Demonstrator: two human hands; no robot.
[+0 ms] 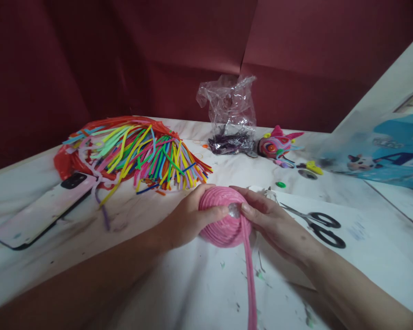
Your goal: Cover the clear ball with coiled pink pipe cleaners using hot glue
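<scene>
A pink ball wound from fuzzy pipe cleaner sits between both hands just above the white table. My left hand cups its left side, thumb pressed on top. My right hand grips its right side, thumb meeting the other at a small silvery patch. A loose pink pipe-cleaner tail trails from the ball toward me.
A heap of coloured pipe cleaners on a red bag lies back left, a phone beside it. Black-handled scissors lie to the right. A clear plastic bag, a colourful pipe-cleaner figure and small beads stand behind.
</scene>
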